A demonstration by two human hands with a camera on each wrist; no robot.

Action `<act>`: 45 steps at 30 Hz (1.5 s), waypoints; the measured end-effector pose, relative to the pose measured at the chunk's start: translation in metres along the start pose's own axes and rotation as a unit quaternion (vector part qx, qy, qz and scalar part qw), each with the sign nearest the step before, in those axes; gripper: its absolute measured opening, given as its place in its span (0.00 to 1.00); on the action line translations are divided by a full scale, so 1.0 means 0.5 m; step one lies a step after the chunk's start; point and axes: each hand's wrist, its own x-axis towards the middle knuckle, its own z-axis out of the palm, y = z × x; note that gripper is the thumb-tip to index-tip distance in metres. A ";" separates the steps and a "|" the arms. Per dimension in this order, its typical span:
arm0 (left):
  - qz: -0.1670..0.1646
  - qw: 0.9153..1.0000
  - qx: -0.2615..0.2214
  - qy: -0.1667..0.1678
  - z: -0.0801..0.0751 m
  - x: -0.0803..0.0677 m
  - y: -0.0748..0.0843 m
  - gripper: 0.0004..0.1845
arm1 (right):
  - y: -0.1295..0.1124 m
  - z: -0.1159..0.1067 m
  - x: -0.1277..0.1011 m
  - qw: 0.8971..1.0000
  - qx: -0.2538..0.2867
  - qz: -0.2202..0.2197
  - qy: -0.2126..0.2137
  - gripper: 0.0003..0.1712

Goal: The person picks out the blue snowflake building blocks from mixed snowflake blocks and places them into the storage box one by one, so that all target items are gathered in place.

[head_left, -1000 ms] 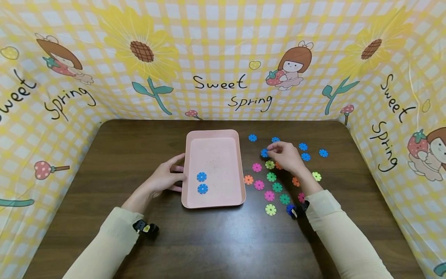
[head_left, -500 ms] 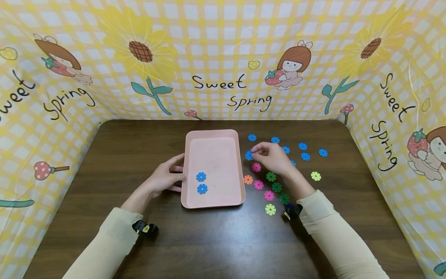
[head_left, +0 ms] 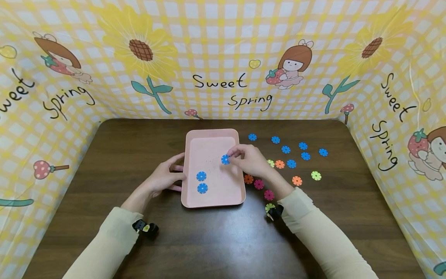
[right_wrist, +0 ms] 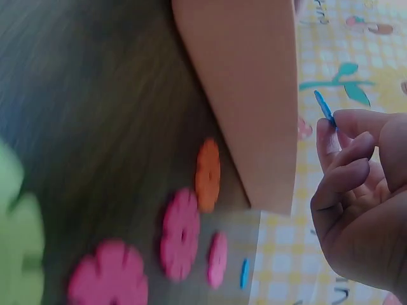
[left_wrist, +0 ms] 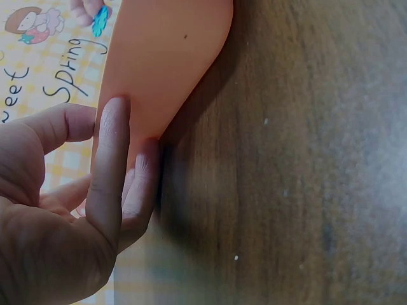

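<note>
My right hand [head_left: 249, 159] is over the right part of the pink tray [head_left: 213, 201], pinching a blue notched plastic disc [head_left: 225, 159] between thumb and fingertip. In the right wrist view that blue disc [right_wrist: 324, 107] stands nearly edge-on above the pinch, beyond the tray's wall [right_wrist: 245, 95]. Two more blue discs [head_left: 201, 182] lie flat, one in front of the other, in the tray's left part. Against the tray's left side rests my left hand [head_left: 163, 176]; its fingers [left_wrist: 111, 152] are spread along the outer wall and rim.
Right of the tray, several blue discs [head_left: 303, 146] lie toward the back of the wooden table [head_left: 209, 240]. Nearer are orange [head_left: 297, 181], pink [head_left: 259, 184] and yellow-green discs [head_left: 316, 176], partly hidden by my right arm. A checked cloth [head_left: 223, 46] stands around the table.
My right hand has carried the blue disc left, from among the loose discs to over the tray. The left hand and the two discs in the tray have stayed put.
</note>
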 end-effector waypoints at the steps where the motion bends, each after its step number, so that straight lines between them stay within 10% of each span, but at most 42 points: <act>1: 0.001 1.000 0.000 0.000 0.000 0.000 -0.001 0.48 | -0.004 0.007 0.004 1.000 -0.001 0.000 -0.002 0.05; 45: 0.002 1.000 -0.001 0.002 -0.003 0.002 -0.003 0.47 | -0.027 0.144 0.098 0.996 -0.081 0.020 -0.042 0.04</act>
